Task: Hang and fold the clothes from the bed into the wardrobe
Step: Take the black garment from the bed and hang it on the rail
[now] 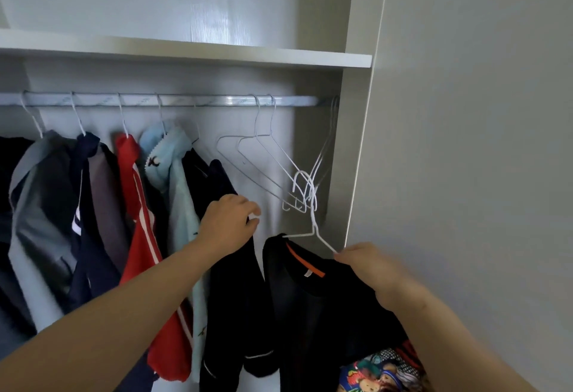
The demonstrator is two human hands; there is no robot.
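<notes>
Two hands up at the wardrobe rail [186, 101]. Our right hand [369, 263] pinches the hanger [314, 230] at its right shoulder, black shirt [310, 298] already on it, hook free and below the rail, near the empty hangers [263, 159] at right. Our left hand [229, 224] has its grip closed on the dark garment [229, 283] hanging just left, likely pushing it aside to open a gap. Next we'd lift the hook onto the rail.

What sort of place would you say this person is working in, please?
Most likely a built-in wardrobe in a home bedroom: a metal rail carries hung clothes and empty wire hangers beneath a white shelf. The right hand holds a black shirt on a hanger.
</notes>
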